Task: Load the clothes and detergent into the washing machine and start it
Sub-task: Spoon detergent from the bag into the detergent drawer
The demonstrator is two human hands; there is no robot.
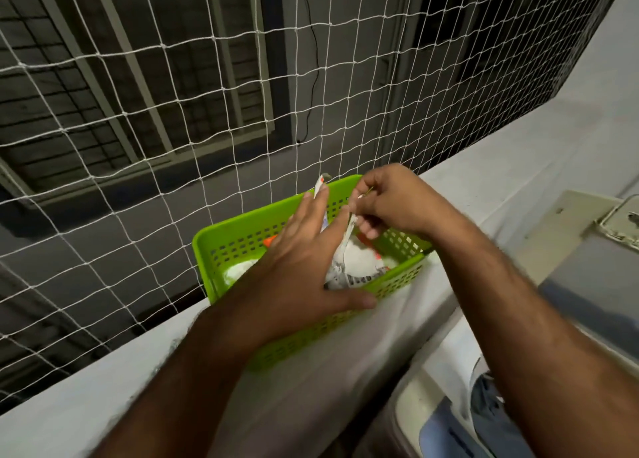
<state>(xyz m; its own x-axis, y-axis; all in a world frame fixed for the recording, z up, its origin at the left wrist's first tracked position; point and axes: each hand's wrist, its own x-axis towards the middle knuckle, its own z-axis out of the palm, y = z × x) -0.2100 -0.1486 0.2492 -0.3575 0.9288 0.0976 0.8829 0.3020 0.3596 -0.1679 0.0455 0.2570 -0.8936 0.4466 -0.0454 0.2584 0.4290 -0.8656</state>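
Head | left hand [297, 250], right hand [390, 198] | one detergent packet [349, 264] | one green basket [242, 236]

White rope netting [214, 118] stretched across the opening above a pale grey parapet ledge [501, 167]. Beyond it, dim and unlit: a grey wall [242, 188] with a barred window [114, 87] and a thin black cable [313, 77] hanging down.
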